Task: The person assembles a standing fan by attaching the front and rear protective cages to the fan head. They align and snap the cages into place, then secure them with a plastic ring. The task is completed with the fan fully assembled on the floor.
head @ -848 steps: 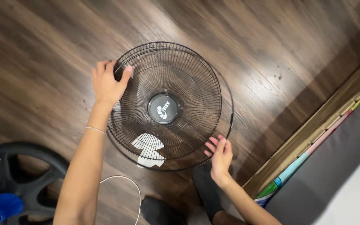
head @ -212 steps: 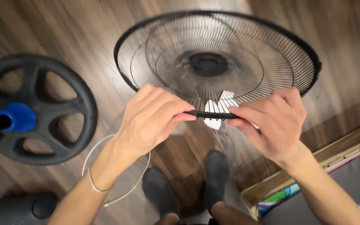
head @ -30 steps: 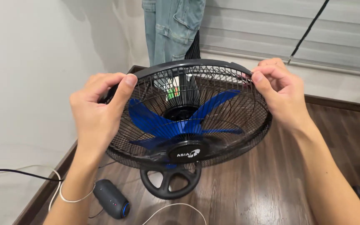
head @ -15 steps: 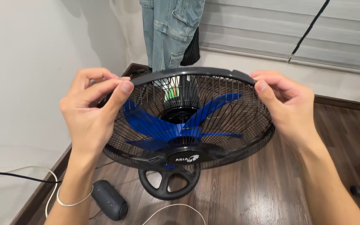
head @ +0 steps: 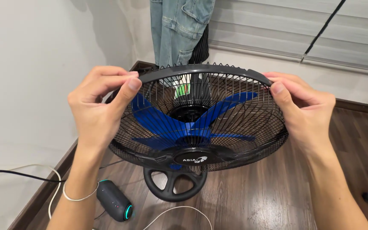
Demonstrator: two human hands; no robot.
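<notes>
The left hand [head: 96, 108] pinches the black plastic rim band [head: 201, 70] at about ten o'clock on the fan head, thumb pressed against the near side of the band and the fingers curled over its top, clamped together on it; the right hand [head: 305, 113] grips the same band at about two o'clock, thumb laid along the near edge and the fingers wrapped behind it, likewise closed on the band; a thin pale bracelet [head: 79, 196] circles the left wrist.

Between the hands sits the fan guard [head: 201, 127], a black wire cage tilted so that its front face looks down and toward the camera; the band runs along the upper arc of the cage from one hand to the other, its far edge showing small teeth; inside the cage the blue blades [head: 158, 121] spread from the dark hub, and a round black badge [head: 194, 158] marks the centre of the front grille at six o'clock.

Below the cage, at six o'clock, the round black fan base [head: 175, 185] with spoke openings rests on the dark wooden floor [head: 256, 200]; at seven o'clock a small dark cylindrical speaker [head: 113, 201] with a teal-lit end lies on the floor, near a white cable [head: 179, 209]; a black cable [head: 18, 174] runs along the white wall at nine o'clock; at twelve o'clock a pair of blue jeans [head: 179, 27] hangs behind the fan.
</notes>
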